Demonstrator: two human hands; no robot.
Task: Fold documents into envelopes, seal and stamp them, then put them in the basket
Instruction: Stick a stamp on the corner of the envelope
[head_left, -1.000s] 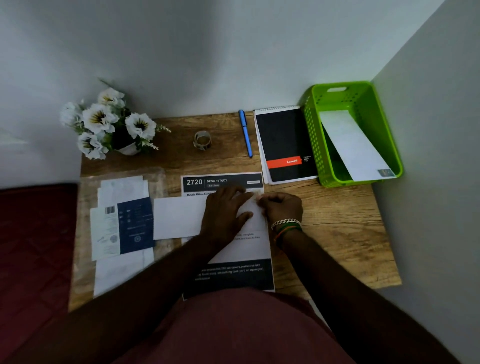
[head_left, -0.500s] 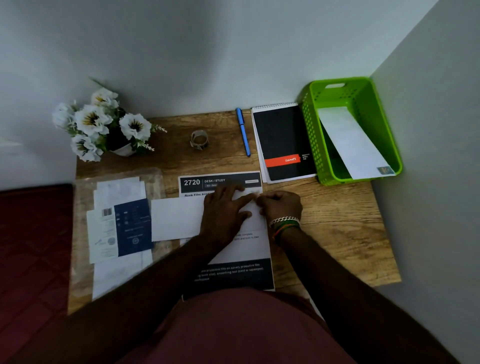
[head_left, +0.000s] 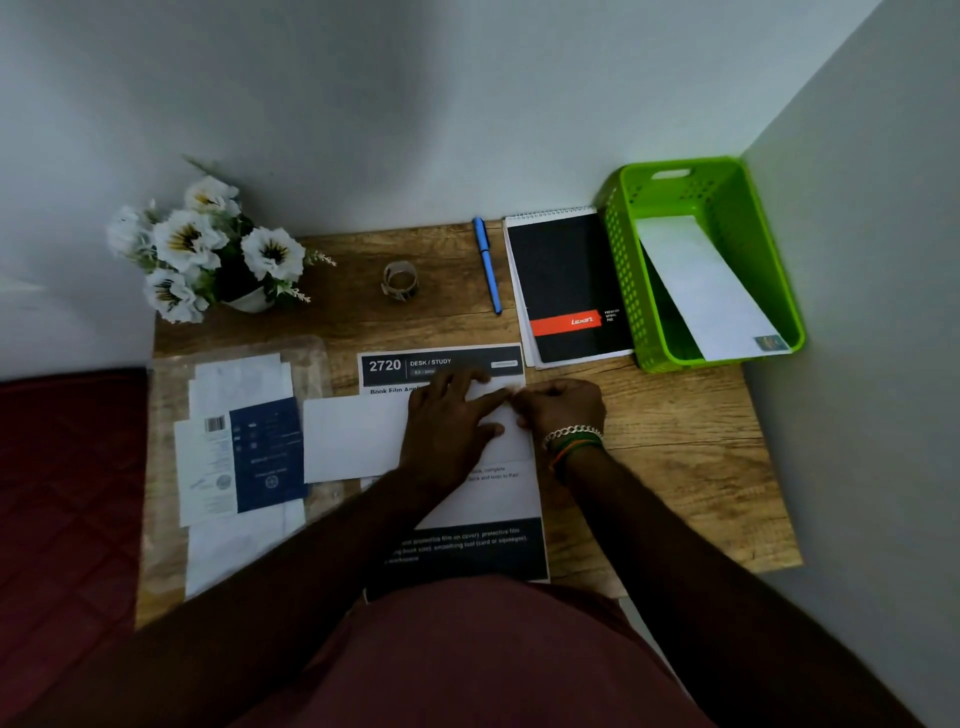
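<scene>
A white envelope (head_left: 353, 439) lies flat across a printed sheet (head_left: 467, 551) at the desk's middle. My left hand (head_left: 449, 426) rests on the envelope with its fingers spread flat, holding it down. My right hand (head_left: 561, 408) is at the envelope's right end, fingers curled and pinching its edge; what the fingertips hold is hidden. A green basket (head_left: 623, 270) stands at the back right and holds one white stamped envelope (head_left: 701, 291). A stack of documents and envelopes (head_left: 239, 457) lies at the left.
A black spiral notepad (head_left: 566, 286) lies beside the basket, with a blue pen (head_left: 487, 265) to its left. A small roll of tape (head_left: 400, 280) and a pot of white flowers (head_left: 208, 249) sit at the back. Walls close in behind and on the right.
Both hands stay on the envelope in nearly the same place. The view has shifted slightly.
</scene>
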